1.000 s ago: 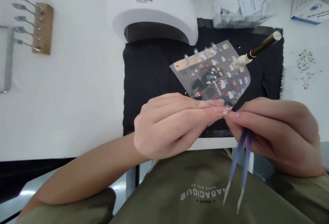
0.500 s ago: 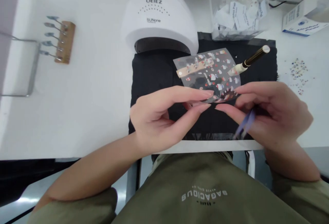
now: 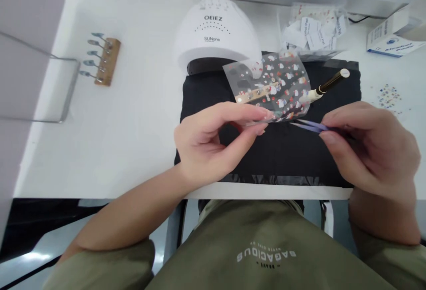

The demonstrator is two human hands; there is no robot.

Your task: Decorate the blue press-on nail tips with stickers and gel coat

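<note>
Between the thumb and fingers of my left hand (image 3: 213, 143) is the near edge of a clear sticker sheet (image 3: 286, 72) printed with small red and white figures. My right hand (image 3: 376, 143) grips purple tweezers (image 3: 311, 125), whose tips point left and lie close to the sheet's near right edge; I cannot tell whether they touch it. Seen through the sheet is a wooden strip (image 3: 246, 97) with small pieces on it. A bottle with a black and gold cap (image 3: 333, 81) stands behind the sheet's right side, partly hidden.
A white nail lamp (image 3: 216, 28) stands at the back of the black mat (image 3: 203, 94). Alcohol pads fill a clear box (image 3: 309, 32), with a carton (image 3: 392, 37) to its right. Tiny gems (image 3: 388, 96) lie at the right. A wooden holder with nail tips (image 3: 109, 61) sits left.
My right hand has moved right, off the sheet, and the tweezers have swung from pointing down to pointing left toward it. My left hand still holds the sheet, now lifted slightly.
</note>
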